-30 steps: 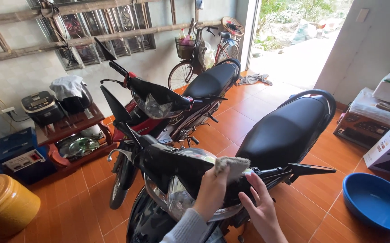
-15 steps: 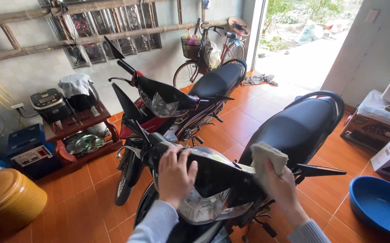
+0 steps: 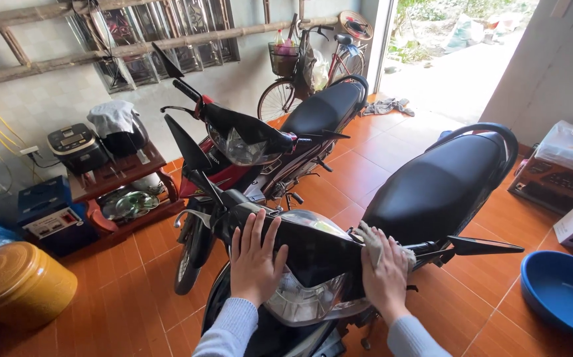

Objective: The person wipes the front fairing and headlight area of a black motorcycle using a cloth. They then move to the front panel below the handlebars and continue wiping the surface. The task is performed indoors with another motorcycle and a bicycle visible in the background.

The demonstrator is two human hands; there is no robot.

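Two hands work on the front cowl of the nearest motorbike [image 3: 313,254], low in the middle of the frame. The left hand [image 3: 255,259] lies flat with fingers spread on the black cowl, bracing it. The right hand [image 3: 384,272] presses a grey cloth [image 3: 374,239] against the cowl's right edge, fingers closed over the cloth, close to the handlebar. By the look of it, the step in hand is wiping down the front panel; a further stroke would call for steady pressure from the left hand while the cloth slides along the glossy surface above the headlight [image 3: 303,301].

Counted: two motorbikes, the near black one and a red one [image 3: 247,149] behind it at centre; one bicycle [image 3: 313,66] with a basket in the upper middle by the doorway; one blue basin [image 3: 561,291] at lower right; one yellow lidded tub [image 3: 15,284] at lower left; one wooden ladder [image 3: 55,53] laid along the wall at upper left; one low wooden shelf [image 3: 118,182] bearing kitchen gear at left.
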